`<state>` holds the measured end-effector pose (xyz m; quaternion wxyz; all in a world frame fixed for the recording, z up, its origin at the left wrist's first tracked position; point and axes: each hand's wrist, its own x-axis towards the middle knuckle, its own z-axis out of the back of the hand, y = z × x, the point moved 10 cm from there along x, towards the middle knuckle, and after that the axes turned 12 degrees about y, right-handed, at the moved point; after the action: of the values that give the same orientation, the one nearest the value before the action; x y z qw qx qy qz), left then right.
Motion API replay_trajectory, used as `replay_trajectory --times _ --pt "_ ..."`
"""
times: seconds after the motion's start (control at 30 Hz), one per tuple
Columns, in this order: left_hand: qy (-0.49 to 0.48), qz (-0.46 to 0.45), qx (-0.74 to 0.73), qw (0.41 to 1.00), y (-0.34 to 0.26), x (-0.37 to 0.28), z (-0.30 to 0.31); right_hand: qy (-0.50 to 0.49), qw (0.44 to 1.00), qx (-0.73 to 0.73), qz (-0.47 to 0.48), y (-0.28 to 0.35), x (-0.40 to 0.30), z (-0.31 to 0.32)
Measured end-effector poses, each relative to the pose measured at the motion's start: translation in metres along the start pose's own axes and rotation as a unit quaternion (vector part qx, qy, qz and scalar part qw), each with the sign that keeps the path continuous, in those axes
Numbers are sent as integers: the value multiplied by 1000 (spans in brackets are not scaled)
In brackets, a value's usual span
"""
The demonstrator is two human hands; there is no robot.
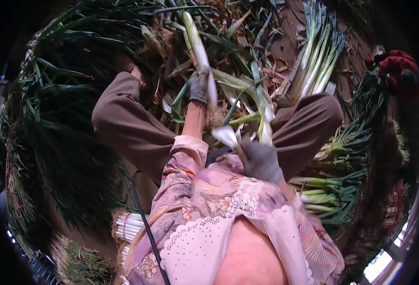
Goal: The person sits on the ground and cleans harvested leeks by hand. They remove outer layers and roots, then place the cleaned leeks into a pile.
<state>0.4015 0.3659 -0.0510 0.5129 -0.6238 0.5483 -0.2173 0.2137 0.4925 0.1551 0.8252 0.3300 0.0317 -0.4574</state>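
My left hand [199,87], in a grey glove, grips a long green onion stalk [197,42] near its lower white part. The stalk's root tuft [215,115] hangs just below the glove, and its green leaves point away from me. My right hand [261,160], also gloved and blurred by motion, is closed in front of my lap. A pale flat piece [225,135] sticks out of it; blur hides whether this is a blade or peel. Beside that hand, a loose pale-green onion layer [265,110] runs down to the glove.
Leaf trimmings [238,35] litter the ground between my bent knees. A big heap of green onions [74,142] lies at left. Several stalks [316,57] rest beyond my right knee, with bundles [323,196] beside my right hip. Tied white stalks [129,226] lie at my left hip.
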Motion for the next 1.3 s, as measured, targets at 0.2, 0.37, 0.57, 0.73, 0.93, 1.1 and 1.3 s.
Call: replay_trajectory --times 0.2,0.37,0.57,0.73,0.93,1.1,1.3 --pt "26 72 -222 972 27 8 -1 -170 980 -87 -65 -50 33 62" --pt "53 123 -272 953 26 -11 -22 -183 981 -59 -14 -29 128 40" --pt "-101 90 -390 911 38 -32 12 187 580 792 -15 -42 197 -103" --pt "-119 102 -343 926 1 -87 25 141 568 808 -65 -102 214 -128" --pt "240 37 -458 855 -37 -116 27 48 683 726 -67 -186 226 -94" --pt "-80 6 669 739 -61 -127 19 186 305 933 -42 -93 195 -77" --pt "85 -3 -20 996 -42 -74 -21 288 152 946 8 -27 112 -34"
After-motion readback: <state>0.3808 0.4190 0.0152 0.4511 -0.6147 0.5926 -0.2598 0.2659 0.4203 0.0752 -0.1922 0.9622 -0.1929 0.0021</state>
